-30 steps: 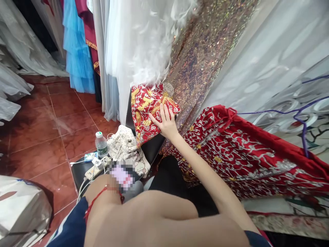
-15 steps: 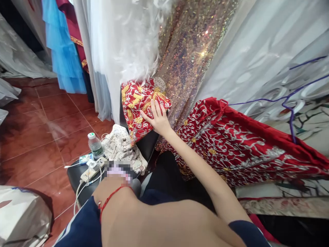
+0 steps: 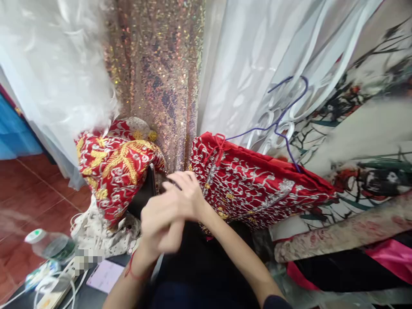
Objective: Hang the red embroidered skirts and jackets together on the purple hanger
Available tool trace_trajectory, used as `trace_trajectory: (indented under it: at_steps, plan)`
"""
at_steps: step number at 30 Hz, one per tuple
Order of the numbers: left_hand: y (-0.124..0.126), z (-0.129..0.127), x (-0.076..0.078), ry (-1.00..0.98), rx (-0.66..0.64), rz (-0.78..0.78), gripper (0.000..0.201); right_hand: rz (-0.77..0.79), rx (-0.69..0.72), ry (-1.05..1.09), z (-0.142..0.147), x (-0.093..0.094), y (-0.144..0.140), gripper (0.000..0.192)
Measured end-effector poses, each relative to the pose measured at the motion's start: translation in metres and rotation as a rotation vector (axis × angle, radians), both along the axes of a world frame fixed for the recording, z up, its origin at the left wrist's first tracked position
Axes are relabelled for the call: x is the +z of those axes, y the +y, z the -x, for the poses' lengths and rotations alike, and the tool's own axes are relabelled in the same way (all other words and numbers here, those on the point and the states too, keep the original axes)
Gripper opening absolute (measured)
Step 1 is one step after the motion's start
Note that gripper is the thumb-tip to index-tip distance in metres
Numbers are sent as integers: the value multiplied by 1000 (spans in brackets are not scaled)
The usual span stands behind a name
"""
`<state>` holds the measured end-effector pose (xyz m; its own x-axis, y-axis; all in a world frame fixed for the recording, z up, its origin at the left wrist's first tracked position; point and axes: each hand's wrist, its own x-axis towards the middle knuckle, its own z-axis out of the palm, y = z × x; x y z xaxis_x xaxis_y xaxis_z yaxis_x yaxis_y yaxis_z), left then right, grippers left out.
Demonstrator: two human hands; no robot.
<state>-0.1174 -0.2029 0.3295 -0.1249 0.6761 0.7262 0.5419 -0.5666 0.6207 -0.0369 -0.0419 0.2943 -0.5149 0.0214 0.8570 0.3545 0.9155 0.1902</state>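
Since half a second ago the right hand (image 3: 185, 195) has left the gold-embroidered red cloth (image 3: 117, 169) and come back to meet the left hand (image 3: 159, 225) in front of the body, and the view has swung right. Both hands now overlap, blurred by motion; the fingers look loosely curled, though I cannot tell whether either grips anything. A red thread circles the left wrist. The gold-embroidered cloth hangs over a dark chair back (image 3: 144, 193) just left of the hands. Just right of them lies a red dress (image 3: 251, 184) with silver embroidery, a purple hanger (image 3: 283, 116) rising from it. Behind hang sequin fabric (image 3: 154, 77) and white gowns (image 3: 244, 64). At lower left sit a bottle (image 3: 48, 244), a power strip (image 3: 54, 292) and a patterned white cloth (image 3: 96, 236).
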Motion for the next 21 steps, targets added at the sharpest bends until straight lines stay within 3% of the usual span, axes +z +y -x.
trace_trajectory:
  at_steps: [4, 7, 9, 12, 18, 21]
  plan:
    - [157, -13, 5, 8, -33, -63, 18, 368, -392, 389, -49, -4, 28, 27]
    - [223, -23, -3, -33, -20, -51, 24, 479, -582, 552, -71, 1, 43, 24]
    - [239, -27, -7, -67, -55, -11, 23, 516, -628, 583, -79, 4, 51, 29]
    - [243, -32, -11, -102, -147, 66, 13, 586, -607, 563, -84, 7, 59, 31]
    - [239, -40, -14, -169, -249, 94, 17, 735, -364, 532, -97, 10, 55, 22]
    - [234, -43, -15, -202, -265, 110, 18, 729, -331, 525, -111, 13, 46, 18]
